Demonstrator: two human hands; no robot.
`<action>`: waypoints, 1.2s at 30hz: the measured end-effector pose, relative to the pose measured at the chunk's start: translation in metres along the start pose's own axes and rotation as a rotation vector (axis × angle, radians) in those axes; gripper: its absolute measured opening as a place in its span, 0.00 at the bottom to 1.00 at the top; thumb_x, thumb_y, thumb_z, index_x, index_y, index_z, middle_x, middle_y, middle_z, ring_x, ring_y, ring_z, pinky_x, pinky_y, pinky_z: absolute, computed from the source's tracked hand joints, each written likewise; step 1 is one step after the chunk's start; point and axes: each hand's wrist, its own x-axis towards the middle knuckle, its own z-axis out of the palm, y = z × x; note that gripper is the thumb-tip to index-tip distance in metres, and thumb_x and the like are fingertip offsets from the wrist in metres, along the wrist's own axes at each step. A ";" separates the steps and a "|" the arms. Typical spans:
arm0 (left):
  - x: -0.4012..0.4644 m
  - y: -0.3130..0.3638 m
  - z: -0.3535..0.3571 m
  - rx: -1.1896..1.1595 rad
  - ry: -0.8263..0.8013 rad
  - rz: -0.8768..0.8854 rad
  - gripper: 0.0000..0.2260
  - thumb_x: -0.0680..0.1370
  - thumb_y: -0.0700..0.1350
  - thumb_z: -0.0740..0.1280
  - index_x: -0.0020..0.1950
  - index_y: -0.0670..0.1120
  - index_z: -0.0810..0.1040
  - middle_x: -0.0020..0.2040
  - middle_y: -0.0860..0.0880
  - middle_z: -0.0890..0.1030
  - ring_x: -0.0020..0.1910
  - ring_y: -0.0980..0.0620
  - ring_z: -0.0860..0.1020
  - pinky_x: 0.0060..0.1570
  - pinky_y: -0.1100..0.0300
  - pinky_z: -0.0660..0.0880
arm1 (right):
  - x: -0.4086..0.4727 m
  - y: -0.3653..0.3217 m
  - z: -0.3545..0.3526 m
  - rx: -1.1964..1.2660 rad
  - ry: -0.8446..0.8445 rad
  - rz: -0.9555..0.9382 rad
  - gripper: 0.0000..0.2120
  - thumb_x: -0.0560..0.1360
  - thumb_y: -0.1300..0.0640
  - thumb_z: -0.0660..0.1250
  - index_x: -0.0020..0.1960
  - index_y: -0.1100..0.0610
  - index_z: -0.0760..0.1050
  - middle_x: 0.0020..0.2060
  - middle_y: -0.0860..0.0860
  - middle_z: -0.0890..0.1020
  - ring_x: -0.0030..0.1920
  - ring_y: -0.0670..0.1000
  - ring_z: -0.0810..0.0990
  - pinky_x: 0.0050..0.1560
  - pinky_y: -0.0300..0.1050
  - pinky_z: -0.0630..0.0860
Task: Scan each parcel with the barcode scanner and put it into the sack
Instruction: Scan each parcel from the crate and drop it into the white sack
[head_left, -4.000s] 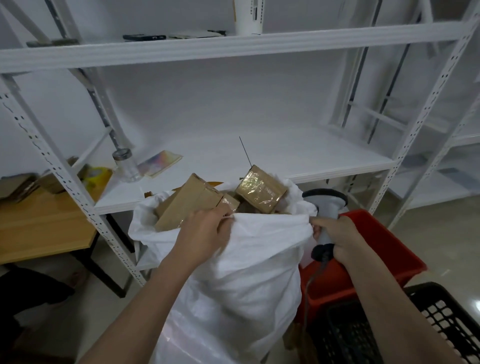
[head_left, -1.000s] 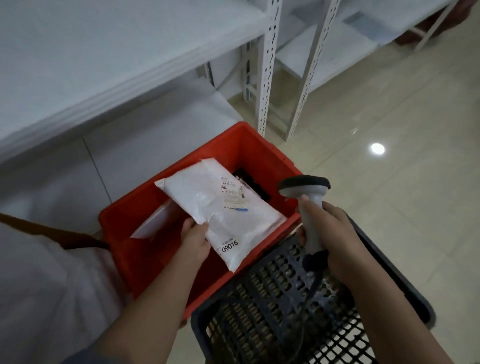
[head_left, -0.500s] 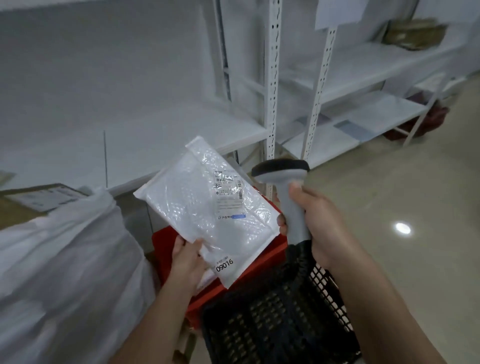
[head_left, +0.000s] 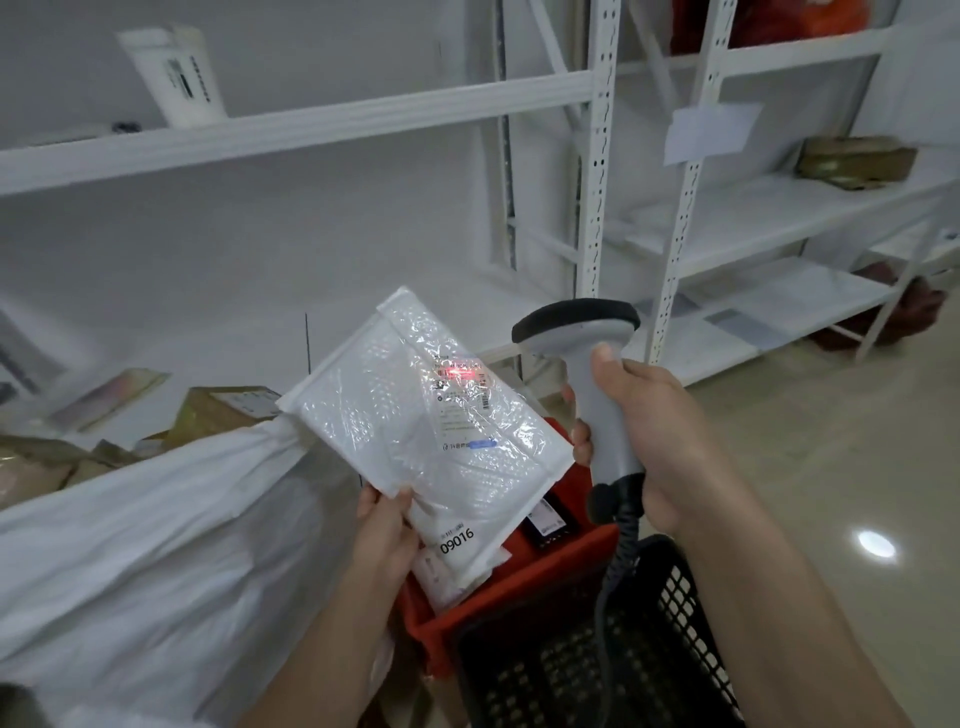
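Head view shows the scan step in hand: the left hand (head_left: 382, 530) pinches the mailer (head_left: 415, 415) by its near corner, tilted above the red bin (head_left: 519, 587), while the right hand (head_left: 644, 431) grips the scanner (head_left: 587, 364), its red beam on the label. Next, I judge, the mailer goes left into the sack (head_left: 145, 545). The sack's mouth looks crowded with boxes (head_left: 223, 410); the shelf edge lies just beyond.
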 end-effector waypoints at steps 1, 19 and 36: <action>-0.003 0.005 -0.004 0.002 -0.001 -0.002 0.20 0.78 0.28 0.61 0.67 0.41 0.72 0.47 0.46 0.85 0.45 0.50 0.83 0.39 0.55 0.81 | -0.006 0.000 0.006 -0.009 0.000 -0.004 0.16 0.82 0.49 0.62 0.56 0.63 0.75 0.43 0.59 0.75 0.28 0.49 0.73 0.31 0.45 0.72; -0.061 0.201 -0.102 0.202 -0.149 0.116 0.15 0.80 0.28 0.59 0.62 0.42 0.75 0.48 0.46 0.84 0.44 0.49 0.82 0.46 0.53 0.80 | -0.064 0.010 0.142 -0.213 0.128 -0.206 0.17 0.73 0.55 0.76 0.54 0.65 0.75 0.28 0.53 0.76 0.24 0.48 0.73 0.29 0.42 0.73; -0.022 0.403 -0.221 0.131 -0.017 0.421 0.07 0.80 0.35 0.62 0.55 0.43 0.75 0.49 0.46 0.85 0.43 0.50 0.84 0.49 0.58 0.80 | 0.012 0.013 0.337 -0.058 -0.058 -0.235 0.22 0.69 0.62 0.78 0.57 0.66 0.73 0.27 0.53 0.77 0.25 0.48 0.74 0.37 0.46 0.75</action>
